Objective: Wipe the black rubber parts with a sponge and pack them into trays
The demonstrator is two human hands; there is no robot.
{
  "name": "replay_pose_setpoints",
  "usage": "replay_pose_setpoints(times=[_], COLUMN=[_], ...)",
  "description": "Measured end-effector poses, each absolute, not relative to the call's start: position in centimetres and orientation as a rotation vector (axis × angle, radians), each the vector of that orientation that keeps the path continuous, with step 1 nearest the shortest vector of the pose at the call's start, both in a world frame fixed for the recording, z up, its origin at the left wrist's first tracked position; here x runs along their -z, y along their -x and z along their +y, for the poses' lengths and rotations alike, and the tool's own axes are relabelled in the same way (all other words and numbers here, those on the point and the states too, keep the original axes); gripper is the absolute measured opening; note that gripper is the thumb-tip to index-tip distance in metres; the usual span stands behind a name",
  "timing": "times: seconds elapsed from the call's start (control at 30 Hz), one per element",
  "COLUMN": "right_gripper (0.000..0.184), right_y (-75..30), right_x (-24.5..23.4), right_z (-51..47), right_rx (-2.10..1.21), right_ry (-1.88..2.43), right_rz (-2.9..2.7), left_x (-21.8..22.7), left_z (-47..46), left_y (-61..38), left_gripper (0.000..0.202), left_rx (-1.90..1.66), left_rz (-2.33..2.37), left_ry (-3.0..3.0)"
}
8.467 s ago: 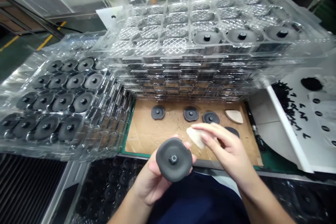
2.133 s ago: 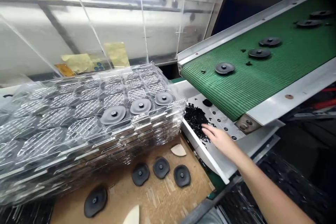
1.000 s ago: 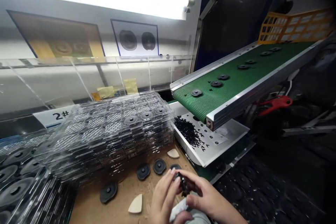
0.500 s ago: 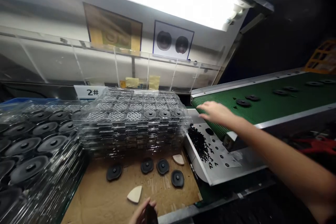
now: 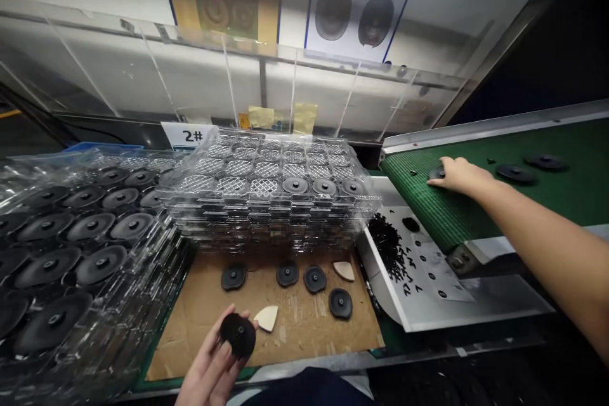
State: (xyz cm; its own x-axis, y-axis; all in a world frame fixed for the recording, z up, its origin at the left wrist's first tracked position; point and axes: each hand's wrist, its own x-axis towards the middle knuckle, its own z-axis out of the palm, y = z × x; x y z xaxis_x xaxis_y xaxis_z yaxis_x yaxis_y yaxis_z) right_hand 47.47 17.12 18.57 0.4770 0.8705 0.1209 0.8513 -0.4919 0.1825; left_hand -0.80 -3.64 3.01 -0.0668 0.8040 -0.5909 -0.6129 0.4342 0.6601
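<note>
My left hand is closed on a round black disc with a small raised hub, held above the cardboard's front edge. Over the green conveyor belt, my right hand grips another dark disc, partly covered by the fingers. Several like discs lie on the cardboard, among them a black disc at its right side. Two cream rounded-triangle pieces lie there too, one cream piece close to my left hand and another cream piece farther right.
Stacked clear trays stand behind the cardboard, with a few discs in the top one. More trays full of discs fill the left. A white metal tray holds small black parts. Other discs lie farther along the belt.
My right hand has moved from the belt's near end onto the belt and closed on a disc. My left hand has come up into view with its disc. The camera view has shifted.
</note>
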Motion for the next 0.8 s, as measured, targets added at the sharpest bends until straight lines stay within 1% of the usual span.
replay_pose_setpoints(times=[0.13, 0.23, 0.27, 0.3, 0.33, 0.4, 0.43, 0.47, 0.57, 0.63, 0.67, 0.73, 0.8], right_gripper=[0.036, 0.031, 0.032, 0.037, 0.047, 0.07, 0.079, 0.083, 0.075, 0.072, 0.066, 0.04, 0.033], right_y=[-47.5, -46.3, -45.6, -44.7, -43.6, -40.8, -39.0, -37.0, -30.1, -25.1, -22.7, -18.2, -14.5], right_x=[-18.5, -18.7, -18.9, -19.2, -19.4, -20.0, -20.1, -20.0, -17.7, -14.4, -12.3, -7.8, -3.4], right_z=[15.9, 14.8, 14.5, 14.2, 13.9, 12.9, 12.1, 11.2, 7.7, 5.4, 4.5, 3.6, 3.9], right_rx=[-0.367, -0.453, -0.494, -0.534, -0.565, -0.59, -0.582, -0.561, -0.391, -0.179, -0.087, 0.029, 0.066], right_ry=[-2.71, -2.775, -2.799, -2.817, -2.823, -2.769, -2.703, -2.61, -2.168, -1.767, -1.602, -1.417, -1.411], right_rz=[1.506, 1.597, 1.637, 1.685, 1.75, 1.949, 2.08, 2.225, 2.655, 2.844, 2.884, 2.896, 2.863], left_x=[-6.2, -6.8, -6.6, -6.2, -5.6, -4.1, -3.2, -2.2, 0.4, 1.8, 2.2, 2.5, 2.0], left_z=[-1.7, -2.9, -3.7, -4.6, -5.7, -8.2, -9.6, -11.1, -15.6, -18.2, -19.3, -20.8, -21.5], left_y=[1.2, 2.8, 3.5, 4.3, 5.1, 6.6, 7.2, 7.7, 8.2, 8.1, 8.0, 7.9, 7.9], left_gripper=[0.075, 0.075, 0.075, 0.076, 0.077, 0.08, 0.082, 0.084, 0.079, 0.071, 0.067, 0.061, 0.058], left_rx=[-1.134, -1.127, -1.131, -1.142, -1.163, -1.229, -1.265, -1.296, -1.373, -1.442, -1.482, -1.555, -1.609], left_rz=[0.988, 0.938, 0.937, 0.936, 0.929, 0.895, 0.872, 0.847, 0.748, 0.658, 0.618, 0.573, 0.593], left_ry=[-0.243, -0.255, -0.254, -0.249, -0.24, -0.205, -0.177, -0.144, -0.033, 0.022, 0.034, 0.024, -0.014])
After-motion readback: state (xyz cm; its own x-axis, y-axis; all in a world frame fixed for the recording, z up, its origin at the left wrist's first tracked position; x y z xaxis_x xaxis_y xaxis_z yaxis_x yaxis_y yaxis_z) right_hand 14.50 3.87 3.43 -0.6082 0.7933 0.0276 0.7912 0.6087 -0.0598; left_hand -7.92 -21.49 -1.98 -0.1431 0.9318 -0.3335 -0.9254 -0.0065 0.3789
